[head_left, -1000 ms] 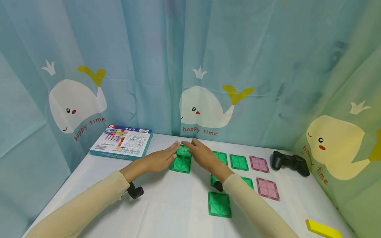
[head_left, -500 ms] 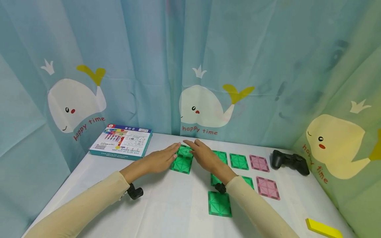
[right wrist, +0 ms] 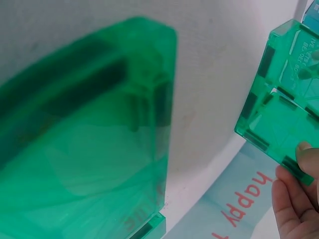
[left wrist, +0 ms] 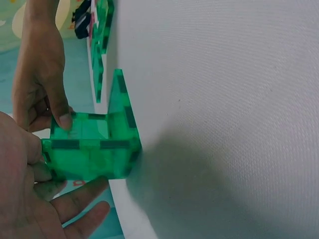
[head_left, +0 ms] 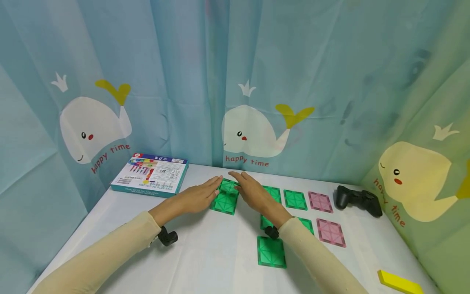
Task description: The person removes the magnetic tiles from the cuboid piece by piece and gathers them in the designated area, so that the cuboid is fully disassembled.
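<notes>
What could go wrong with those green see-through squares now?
The standing green tiles could tip or come apart if the left hand or right hand pushes too hard, since both touch them. Also, the right sleeve passes over some flat green tiles, so lowering that arm might bump them.

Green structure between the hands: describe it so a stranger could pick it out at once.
Near the white table's far edge, find the flat box. To its right, between the left hand and right hand, is the green structure. Its tiles join at angles, unlike the other green tiles, which lie flat.
</notes>
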